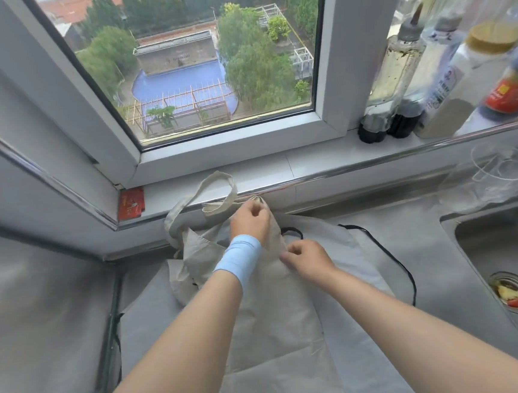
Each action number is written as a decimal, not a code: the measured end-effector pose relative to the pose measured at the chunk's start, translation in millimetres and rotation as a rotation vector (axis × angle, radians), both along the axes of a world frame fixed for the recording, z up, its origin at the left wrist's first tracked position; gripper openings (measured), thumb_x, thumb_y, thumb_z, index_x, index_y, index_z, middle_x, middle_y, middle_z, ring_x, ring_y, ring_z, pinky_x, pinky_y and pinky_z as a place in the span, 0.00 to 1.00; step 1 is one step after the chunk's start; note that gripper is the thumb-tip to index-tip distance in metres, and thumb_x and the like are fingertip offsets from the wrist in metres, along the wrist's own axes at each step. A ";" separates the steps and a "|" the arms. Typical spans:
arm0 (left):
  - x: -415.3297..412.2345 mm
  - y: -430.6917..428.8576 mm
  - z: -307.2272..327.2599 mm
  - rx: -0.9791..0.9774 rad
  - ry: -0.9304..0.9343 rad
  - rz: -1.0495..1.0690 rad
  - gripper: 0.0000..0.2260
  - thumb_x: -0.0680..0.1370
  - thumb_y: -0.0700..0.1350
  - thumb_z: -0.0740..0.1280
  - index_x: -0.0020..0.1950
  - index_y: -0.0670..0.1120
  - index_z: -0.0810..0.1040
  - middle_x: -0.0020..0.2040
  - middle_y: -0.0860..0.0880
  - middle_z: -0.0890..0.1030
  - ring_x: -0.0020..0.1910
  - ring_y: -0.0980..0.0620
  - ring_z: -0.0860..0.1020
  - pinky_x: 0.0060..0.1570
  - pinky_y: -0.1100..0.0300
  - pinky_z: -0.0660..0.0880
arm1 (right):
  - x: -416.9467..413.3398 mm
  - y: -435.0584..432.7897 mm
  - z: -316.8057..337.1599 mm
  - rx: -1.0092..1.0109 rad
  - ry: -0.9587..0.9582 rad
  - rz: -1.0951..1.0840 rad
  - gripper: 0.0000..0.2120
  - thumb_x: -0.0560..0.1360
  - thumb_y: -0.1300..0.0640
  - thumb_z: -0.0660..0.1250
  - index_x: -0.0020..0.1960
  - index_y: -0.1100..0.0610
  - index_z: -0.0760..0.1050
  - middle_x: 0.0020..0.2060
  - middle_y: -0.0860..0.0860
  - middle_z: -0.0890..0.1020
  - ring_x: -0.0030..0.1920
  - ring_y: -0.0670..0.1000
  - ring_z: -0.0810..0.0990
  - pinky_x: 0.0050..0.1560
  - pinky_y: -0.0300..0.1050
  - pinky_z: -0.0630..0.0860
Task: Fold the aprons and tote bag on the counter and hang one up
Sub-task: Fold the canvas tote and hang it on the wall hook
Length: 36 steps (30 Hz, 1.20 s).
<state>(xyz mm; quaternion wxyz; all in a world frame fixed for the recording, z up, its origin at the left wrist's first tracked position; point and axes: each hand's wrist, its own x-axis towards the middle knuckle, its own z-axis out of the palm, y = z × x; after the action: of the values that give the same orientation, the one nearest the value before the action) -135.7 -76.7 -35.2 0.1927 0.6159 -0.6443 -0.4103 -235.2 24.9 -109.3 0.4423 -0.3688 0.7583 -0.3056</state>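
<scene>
Left hand and right hand both pinched the tote bag.
We noted the left hand gripping the bag's top edge by its handles and the right nipping a side fold. The bag lay over a pale apron with black ties, on the steel counter beside the sink.

Both our bare forearms reach forward, converging. Our left hand is farther out, back up, fingers curled, pinching the tote bag cloth; blue wristband on its wrist. Our right hand, just beside that wrist, pinches the same cloth.
</scene>
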 end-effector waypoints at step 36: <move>214.4 288.8 -71.6 -0.265 -0.538 -0.727 0.14 0.76 0.54 0.65 0.59 0.51 0.72 0.59 0.51 0.70 0.60 0.48 0.69 0.57 0.57 0.66 | 112.6 239.5 -11.7 -0.335 0.831 0.930 0.17 0.70 0.46 0.64 0.56 0.51 0.70 0.53 0.52 0.73 0.49 0.56 0.76 0.46 0.50 0.74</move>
<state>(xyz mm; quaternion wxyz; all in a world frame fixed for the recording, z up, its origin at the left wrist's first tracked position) 78.8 212.2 -106.8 -0.0604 0.4051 -0.8920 -0.1914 -122.6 264.4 -120.9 0.1346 -0.8106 0.5693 -0.0282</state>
